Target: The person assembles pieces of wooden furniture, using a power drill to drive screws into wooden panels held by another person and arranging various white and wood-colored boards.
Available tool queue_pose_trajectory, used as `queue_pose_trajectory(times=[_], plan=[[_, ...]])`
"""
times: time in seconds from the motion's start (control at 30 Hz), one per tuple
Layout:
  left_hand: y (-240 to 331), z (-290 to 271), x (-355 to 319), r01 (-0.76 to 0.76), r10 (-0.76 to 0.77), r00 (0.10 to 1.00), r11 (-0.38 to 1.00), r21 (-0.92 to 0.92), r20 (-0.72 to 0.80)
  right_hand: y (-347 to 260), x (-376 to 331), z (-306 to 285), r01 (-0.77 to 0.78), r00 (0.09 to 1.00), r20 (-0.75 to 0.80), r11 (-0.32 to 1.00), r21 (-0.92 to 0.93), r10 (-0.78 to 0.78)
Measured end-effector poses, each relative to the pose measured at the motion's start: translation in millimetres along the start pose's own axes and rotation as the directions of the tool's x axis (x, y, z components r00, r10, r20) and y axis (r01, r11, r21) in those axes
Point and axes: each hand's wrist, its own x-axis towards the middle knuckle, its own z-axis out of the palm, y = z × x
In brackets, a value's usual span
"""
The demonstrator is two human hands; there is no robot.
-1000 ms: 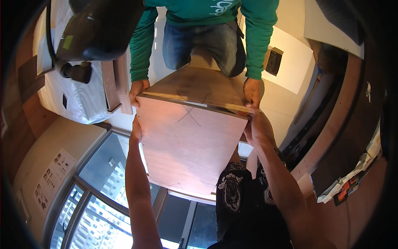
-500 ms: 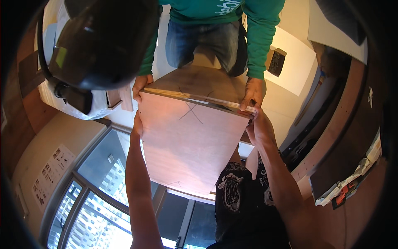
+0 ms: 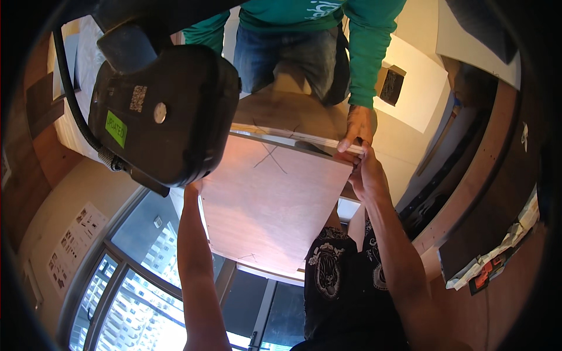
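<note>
Swinging closer, a black boxy device [image 3: 161, 111] now hides the left hand; the right hand [image 3: 366, 175] clamps the stiff, seemingly heavy brown plywood panel [image 3: 266, 216] at its edge.

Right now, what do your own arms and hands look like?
Both forearms come up from the lower edge bare: no sleeves, gloves, watch or bands in view. The right hand shows bare fingers; the left hand is mostly hidden behind a black device.

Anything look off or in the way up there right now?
A big black device with a hose fills the upper left, hiding the wooden panel's corner and the left hand. The right hand grips the panel's edge beside a co-worker's hand.
</note>
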Motion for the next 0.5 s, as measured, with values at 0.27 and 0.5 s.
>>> queue_pose_trajectory(times=[0.27, 0.5], plan=[[0.9, 17.2, -6.0, -0.032, 0.031, 0.998, 0.999, 0.012, 0.047, -1.1, 4.2, -0.4, 0.002, 0.998, -0.069, 0.998, -0.065, -0.006], [-3.0, 10.1, 8.2, -0.014, 0.012, 0.998, 1.0, 0.017, 0.063, 10.6, 6.7, -13.6, 0.016, 1.0, 0.016, 0.998, -0.057, -0.015]])
